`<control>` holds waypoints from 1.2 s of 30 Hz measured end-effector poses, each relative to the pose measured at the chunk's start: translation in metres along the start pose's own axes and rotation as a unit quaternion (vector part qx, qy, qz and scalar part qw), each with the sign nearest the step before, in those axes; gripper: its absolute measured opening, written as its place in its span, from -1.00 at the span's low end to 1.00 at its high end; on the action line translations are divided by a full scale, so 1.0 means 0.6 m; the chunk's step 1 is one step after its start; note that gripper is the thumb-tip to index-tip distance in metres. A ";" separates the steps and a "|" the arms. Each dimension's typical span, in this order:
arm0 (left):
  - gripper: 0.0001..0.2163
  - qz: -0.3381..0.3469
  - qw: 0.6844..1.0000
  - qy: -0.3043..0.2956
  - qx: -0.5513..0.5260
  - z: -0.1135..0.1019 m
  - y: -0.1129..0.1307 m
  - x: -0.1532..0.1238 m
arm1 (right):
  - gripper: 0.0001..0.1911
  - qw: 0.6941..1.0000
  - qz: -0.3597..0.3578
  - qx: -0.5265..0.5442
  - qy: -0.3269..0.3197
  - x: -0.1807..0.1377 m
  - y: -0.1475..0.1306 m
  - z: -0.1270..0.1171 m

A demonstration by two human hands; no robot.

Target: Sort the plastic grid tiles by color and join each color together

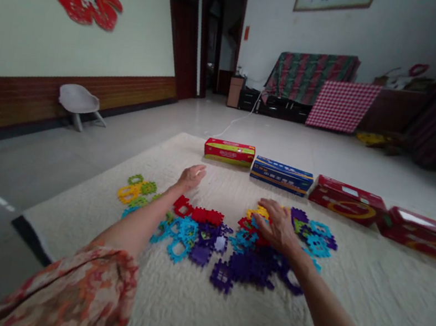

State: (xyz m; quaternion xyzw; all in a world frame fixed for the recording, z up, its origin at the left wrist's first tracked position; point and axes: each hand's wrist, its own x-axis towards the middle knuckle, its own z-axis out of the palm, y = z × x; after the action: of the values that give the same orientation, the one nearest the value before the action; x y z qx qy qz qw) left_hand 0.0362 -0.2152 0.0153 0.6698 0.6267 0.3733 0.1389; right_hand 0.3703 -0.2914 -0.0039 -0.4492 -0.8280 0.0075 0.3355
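Many notched plastic building tiles lie in a loose pile on the cream mat (pixel 174 313). Purple tiles (pixel 250 267) gather at the near middle, with light blue tiles (pixel 184 230) left of them and red tiles (pixel 207 216) behind. My left hand (pixel 192 177) hovers over the mat beyond the red tiles, its fingers stretched forward and nothing visible in them. Over the right side of the pile is my right hand (pixel 279 224), fingers apart, just above or touching yellow tiles (pixel 260 211); whether it touches them I cannot tell.
Along the mat's far side stand a red and green box (pixel 229 152), a blue box (pixel 282 175) and two dark red boxes (pixel 347 200). A small pale chair (pixel 79 100) stands by the left wall. A white cord (pixel 236 121) runs over the tiled floor.
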 end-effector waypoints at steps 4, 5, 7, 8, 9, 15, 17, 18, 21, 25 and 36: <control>-0.65 -0.073 0.994 0.072 0.049 -0.137 -0.130 -0.067 | -0.56 0.989 -0.086 0.081 -0.089 0.013 -0.163 0.033; -0.64 -0.087 0.991 0.083 0.058 -0.161 -0.158 -0.084 | -0.54 0.980 -0.118 0.100 -0.125 0.013 -0.201 0.044; -0.64 -0.115 0.985 0.104 0.075 -0.194 -0.207 -0.113 | -0.46 0.960 -0.176 0.127 -0.176 0.011 -0.268 0.071; -0.65 -0.127 0.982 0.110 0.082 -0.203 -0.228 -0.125 | -0.42 0.954 -0.194 0.131 -0.188 0.011 -0.298 0.087; -0.66 -0.139 0.980 0.116 0.088 -0.208 -0.246 -0.133 | -0.39 0.948 -0.206 0.130 -0.202 0.011 -0.324 0.105; -0.68 -0.144 0.982 0.106 0.062 -0.198 -0.302 -0.138 | -0.19 0.935 -0.241 0.112 -0.234 0.023 -0.432 0.216; -0.67 -0.122 0.989 0.076 0.037 -0.194 -0.306 -0.134 | -0.19 0.939 -0.225 0.105 -0.237 0.030 -0.454 0.240; -0.66 -0.112 0.991 0.063 0.029 -0.192 -0.306 -0.134 | -0.22 0.942 -0.215 0.102 -0.236 0.033 -0.462 0.248; -0.61 -0.090 0.995 0.051 0.008 -0.184 -0.299 -0.135 | -0.40 0.953 -0.190 0.086 -0.221 0.039 -0.476 0.259; -0.62 -0.073 0.996 0.053 -0.020 -0.163 -0.280 -0.139 | -0.67 0.963 -0.169 0.051 -0.202 0.042 -0.469 0.256; -0.64 -0.029 0.995 -0.008 -0.093 -0.074 -0.172 -0.130 | -0.78 0.964 -0.145 -0.034 -0.219 0.033 -0.394 0.191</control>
State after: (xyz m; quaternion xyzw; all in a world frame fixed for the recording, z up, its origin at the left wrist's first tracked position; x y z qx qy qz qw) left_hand -0.0646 -0.2829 -0.0475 0.6382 0.6074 0.4206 0.2165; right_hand 0.1237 -0.3846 -0.0075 -0.3225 -0.9375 0.0288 0.1275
